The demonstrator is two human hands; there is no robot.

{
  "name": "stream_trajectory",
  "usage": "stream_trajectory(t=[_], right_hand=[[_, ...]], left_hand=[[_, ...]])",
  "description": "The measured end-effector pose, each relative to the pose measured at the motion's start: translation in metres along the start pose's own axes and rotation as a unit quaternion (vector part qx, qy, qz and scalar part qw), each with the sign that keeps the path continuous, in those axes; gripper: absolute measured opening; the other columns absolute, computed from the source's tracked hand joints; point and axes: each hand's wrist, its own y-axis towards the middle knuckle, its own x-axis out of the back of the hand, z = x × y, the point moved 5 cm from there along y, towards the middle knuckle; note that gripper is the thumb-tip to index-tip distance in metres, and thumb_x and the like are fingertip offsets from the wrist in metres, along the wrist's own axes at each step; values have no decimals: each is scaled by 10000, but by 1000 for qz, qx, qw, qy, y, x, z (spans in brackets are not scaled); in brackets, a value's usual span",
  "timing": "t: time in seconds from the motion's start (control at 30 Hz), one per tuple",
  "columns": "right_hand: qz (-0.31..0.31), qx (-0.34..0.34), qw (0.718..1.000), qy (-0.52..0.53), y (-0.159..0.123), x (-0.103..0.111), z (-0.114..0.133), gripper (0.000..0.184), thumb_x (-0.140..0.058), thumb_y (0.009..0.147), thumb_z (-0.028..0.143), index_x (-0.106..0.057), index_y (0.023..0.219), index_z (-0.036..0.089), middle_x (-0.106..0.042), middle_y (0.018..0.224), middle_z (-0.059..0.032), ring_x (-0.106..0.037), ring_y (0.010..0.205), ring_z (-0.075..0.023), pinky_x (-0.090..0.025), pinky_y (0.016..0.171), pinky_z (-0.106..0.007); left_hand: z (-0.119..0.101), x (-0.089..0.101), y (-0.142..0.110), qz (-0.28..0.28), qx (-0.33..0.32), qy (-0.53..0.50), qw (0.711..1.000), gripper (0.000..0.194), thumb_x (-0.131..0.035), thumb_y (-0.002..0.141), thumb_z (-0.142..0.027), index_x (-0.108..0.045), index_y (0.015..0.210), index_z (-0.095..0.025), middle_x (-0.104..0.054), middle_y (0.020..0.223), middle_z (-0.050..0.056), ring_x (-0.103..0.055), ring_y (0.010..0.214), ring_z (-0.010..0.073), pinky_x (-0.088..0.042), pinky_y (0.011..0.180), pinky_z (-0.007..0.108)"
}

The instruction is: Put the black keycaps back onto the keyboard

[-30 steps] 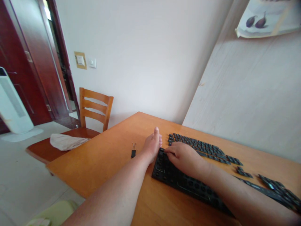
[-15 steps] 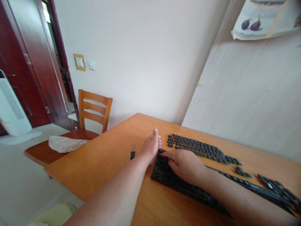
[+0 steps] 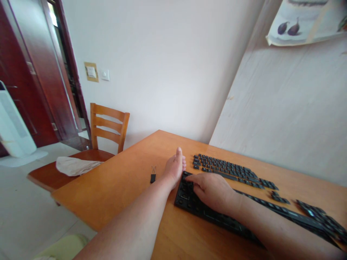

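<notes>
A black keyboard [image 3: 211, 216], with its keycaps off over much of the part that shows, lies on the wooden table. My right hand [image 3: 214, 187] rests over its left end. The index finger is stretched out onto the far left corner, beside a keycap [image 3: 185, 173]; the thumb is apart below it and the other fingers are hidden. Against the keyboard's left end stands my left hand [image 3: 175, 169] on its edge, thumb up and apart from the fingers, holding nothing that I can see. Loose black keycaps [image 3: 227, 167] lie in rows behind the keyboard.
A black binder clip [image 3: 153, 178] lies left of my left forearm. More keycaps [image 3: 322, 216] are grouped at the right. A wooden chair [image 3: 108, 126] with a pale cloth [image 3: 76, 166] stands beyond the table's left edge. The wall [image 3: 168, 72] borders the far side.
Almost nothing differs. My right hand has shifted very slightly on the keyboard; my left hand stays where it was.
</notes>
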Motion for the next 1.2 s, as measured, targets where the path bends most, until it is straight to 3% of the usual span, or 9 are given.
stream_trajectory(t=[0.17, 0.27, 0.43, 0.6, 0.93, 1.2], right_hand=[[-51, -17, 998, 34, 6, 5, -20, 381, -451, 864, 225, -694, 1151, 286, -736, 1084, -17, -666, 1004, -192, -460, 879, -276], [-91, -48, 993, 51, 16, 13, -51, 339, -466, 875, 273, -705, 1116, 274, -735, 1067, -22, -661, 976, -195, -459, 820, -273], [-100, -147, 982, 66, 41, 19, -112, 257, -512, 845, 297, -739, 937, 215, -736, 835, -37, -643, 761, -175, -420, 645, -253], [-91, -194, 974, 73, 67, 13, -152, 235, -574, 791, 244, -758, 927, 192, -743, 874, -46, -645, 793, -176, -427, 660, -247], [-40, -201, 976, 71, 110, -7, -177, 219, -645, 721, 224, -781, 889, 187, -751, 845, -48, -650, 759, -170, -439, 647, -240], [-17, -200, 977, 73, 125, -16, -184, 194, -678, 720, 254, -782, 871, 190, -747, 812, -37, -649, 731, -150, -447, 641, -224]], left_hand=[[2, 1, 1, -8, -8, 1, 1000, 784, -321, 760, -849, -621, 872, -133, -673, 844, 111, -631, 728, 190, -517, 674, 313], [3, 2, 2, -7, -13, 9, 1000, 769, -317, 780, -833, -630, 865, -136, -671, 823, 106, -633, 722, 196, -513, 665, 318], [2, 3, 0, -6, -4, 16, 1000, 753, -321, 812, -800, -656, 898, -131, -684, 861, 128, -642, 754, 211, -517, 688, 330], [0, 3, 0, -6, -6, 12, 1000, 779, -328, 800, -811, -673, 922, -123, -684, 858, 125, -639, 755, 205, -525, 719, 338], [-2, 3, -2, -8, -11, 20, 1000, 820, -319, 762, -847, -676, 898, -121, -652, 760, 96, -607, 696, 191, -511, 668, 323], [-1, 4, -1, -2, -14, 27, 1000, 814, -322, 782, -828, -680, 932, -112, -664, 816, 112, -620, 739, 199, -526, 720, 342]])
